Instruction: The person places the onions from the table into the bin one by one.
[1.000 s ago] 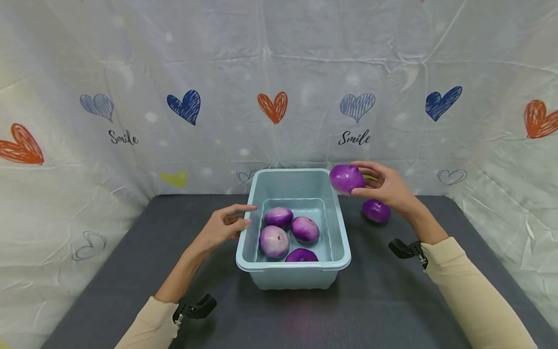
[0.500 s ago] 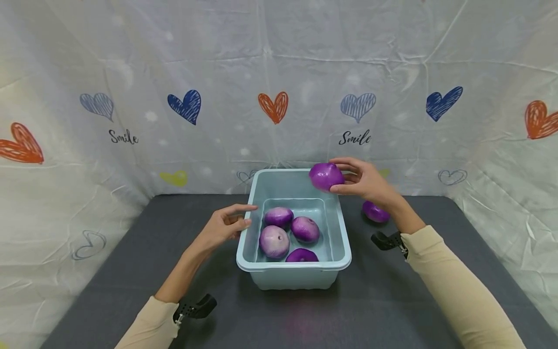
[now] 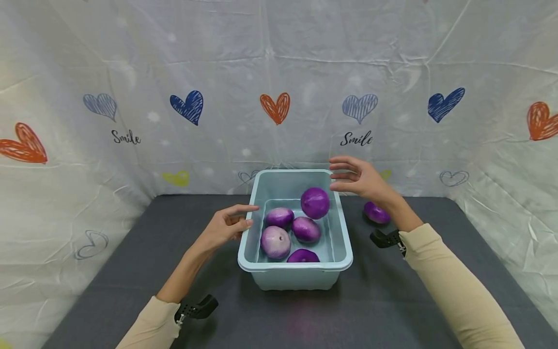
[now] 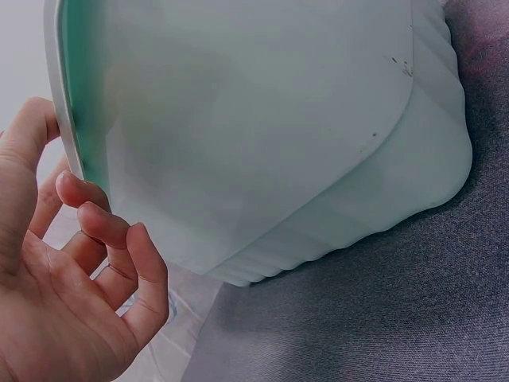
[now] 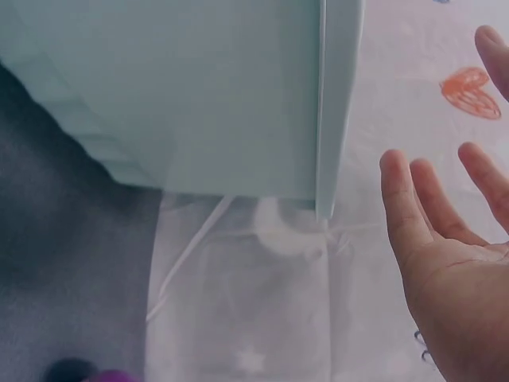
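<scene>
A pale blue plastic basin (image 3: pixel 293 280) holds several purple onions, among them a pale one (image 3: pixel 275 242). A darker purple onion (image 3: pixel 315 203) is inside the basin's far right part, below my right hand (image 3: pixel 359 180); whether it has touched the bottom I cannot tell. That hand hovers over the right rim, fingers apart and holding nothing, as the right wrist view also shows. My left hand (image 3: pixel 224 225) holds the basin's left rim, its index finger over the edge. In the left wrist view the other fingers (image 4: pixel 147 278) curl loosely outside the wall.
Another purple onion (image 3: pixel 377 213) lies on the dark grey tabletop (image 3: pixel 305 320), right of the basin and partly behind my right wrist. A white sheet (image 3: pixel 226 58) printed with hearts hangs behind and at both sides.
My right hand moved left over the basin with an onion and has let it go; the onion is now lower, inside the basin. My left hand has stayed at the rim.
</scene>
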### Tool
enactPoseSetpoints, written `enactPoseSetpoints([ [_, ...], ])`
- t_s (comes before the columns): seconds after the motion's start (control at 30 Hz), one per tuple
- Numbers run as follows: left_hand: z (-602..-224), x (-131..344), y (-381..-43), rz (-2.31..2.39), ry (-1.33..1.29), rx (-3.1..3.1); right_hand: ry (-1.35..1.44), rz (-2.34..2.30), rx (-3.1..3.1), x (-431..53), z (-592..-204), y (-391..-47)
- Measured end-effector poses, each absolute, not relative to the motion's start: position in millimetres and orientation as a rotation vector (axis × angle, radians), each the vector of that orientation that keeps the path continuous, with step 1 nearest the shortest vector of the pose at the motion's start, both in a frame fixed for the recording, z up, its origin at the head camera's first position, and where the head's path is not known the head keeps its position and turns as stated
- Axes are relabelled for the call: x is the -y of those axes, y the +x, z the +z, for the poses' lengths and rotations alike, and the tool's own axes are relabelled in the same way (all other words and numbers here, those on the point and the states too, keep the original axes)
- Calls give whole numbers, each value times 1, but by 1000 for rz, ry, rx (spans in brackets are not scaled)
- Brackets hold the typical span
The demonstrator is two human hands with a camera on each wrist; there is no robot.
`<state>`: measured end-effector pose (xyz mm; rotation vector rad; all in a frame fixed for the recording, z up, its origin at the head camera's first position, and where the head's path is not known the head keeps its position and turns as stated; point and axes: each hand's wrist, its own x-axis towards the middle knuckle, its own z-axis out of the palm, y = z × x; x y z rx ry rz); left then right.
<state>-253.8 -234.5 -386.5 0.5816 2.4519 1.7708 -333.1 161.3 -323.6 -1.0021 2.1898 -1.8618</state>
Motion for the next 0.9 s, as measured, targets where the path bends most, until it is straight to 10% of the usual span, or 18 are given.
enactPoseSetpoints([
  [0.9, -386, 233, -252, 1767, 592, -2471, -678, -1804, -2485, -256, -376, -323],
])
